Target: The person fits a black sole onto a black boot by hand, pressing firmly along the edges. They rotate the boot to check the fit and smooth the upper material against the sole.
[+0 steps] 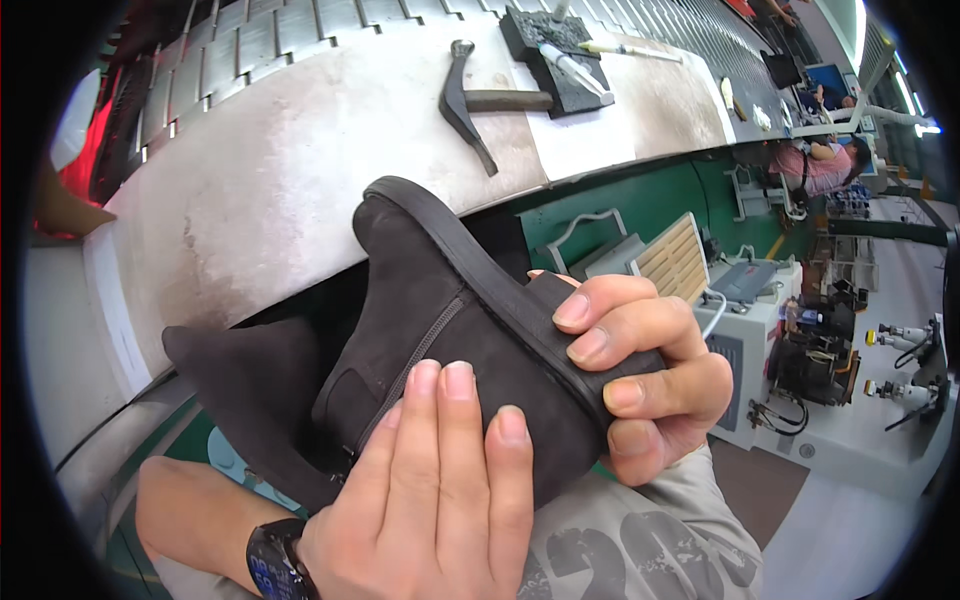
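Note:
A dark brown or black suede-like ankle boot (405,265) lies on its side in front of my body. Its sole (480,275) faces up and to the right, and a zipper (440,325) runs along the shaft side, which is folded out to the left. My right hand (650,370) is closed round the sole and one end of the boot, fingers on the sole. My left hand (440,480), with a dark watch (275,560) on its wrist, lies flat with fingers stretched over the upper beside the zipper. Its thumb is hidden.
On the worn pale bench (290,170) beyond the boot lie a hammer (460,100) and a black block (570,85) with a white pen-like tool (575,72) on it. A slatted metal conveyor (300,30) runs behind. Machines (760,310) and a seated person (815,165) are at right.

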The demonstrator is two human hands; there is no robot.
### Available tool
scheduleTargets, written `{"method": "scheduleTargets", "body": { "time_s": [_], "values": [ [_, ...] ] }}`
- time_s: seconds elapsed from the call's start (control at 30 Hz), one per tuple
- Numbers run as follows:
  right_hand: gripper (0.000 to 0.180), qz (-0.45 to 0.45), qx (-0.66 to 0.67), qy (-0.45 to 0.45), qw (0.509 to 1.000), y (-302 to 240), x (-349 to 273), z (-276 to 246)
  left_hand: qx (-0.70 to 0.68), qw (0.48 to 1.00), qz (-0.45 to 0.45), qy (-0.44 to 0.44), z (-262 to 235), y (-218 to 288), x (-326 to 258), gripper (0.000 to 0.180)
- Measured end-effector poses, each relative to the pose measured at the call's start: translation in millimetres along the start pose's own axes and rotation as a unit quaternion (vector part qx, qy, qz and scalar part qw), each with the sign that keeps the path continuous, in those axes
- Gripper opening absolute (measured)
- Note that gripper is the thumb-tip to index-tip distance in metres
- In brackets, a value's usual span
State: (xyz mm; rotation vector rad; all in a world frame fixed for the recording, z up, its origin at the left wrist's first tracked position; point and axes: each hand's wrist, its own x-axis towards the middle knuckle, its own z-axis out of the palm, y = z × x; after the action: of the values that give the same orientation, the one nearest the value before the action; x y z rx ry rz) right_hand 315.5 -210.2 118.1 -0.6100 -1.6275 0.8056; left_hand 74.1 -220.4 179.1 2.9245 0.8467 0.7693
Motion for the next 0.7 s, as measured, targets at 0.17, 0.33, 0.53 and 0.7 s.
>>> {"method": "scheduleTargets", "body": {
  "time_s": [0.17, 0.33, 0.53, 0.7],
  "values": [
    [0.018, 0.02, -0.024, 0.012, 0.999, -5, 5, -5, 0.013, 1.0, -0.006, 0.0, 15, 2, 8, 0.02],
    [0.022, 0.017, -0.078, -0.052, 0.995, -6, 22, -25, 0.023, 0.996, 0.01, 0.087, 33, -4, 8, 0.02],
    [0.066, -0.009, -0.141, -0.193, 0.971, -13, 44, -43, 0.065, 0.985, 0.083, 0.137, 47, -30, 15, 0.023],
    [0.09, 0.306, -0.106, -0.021, 0.946, -41, 43, -18, 0.001, 0.998, 0.041, 0.051, 13, -10, 27, 0.039]
  ]
}}
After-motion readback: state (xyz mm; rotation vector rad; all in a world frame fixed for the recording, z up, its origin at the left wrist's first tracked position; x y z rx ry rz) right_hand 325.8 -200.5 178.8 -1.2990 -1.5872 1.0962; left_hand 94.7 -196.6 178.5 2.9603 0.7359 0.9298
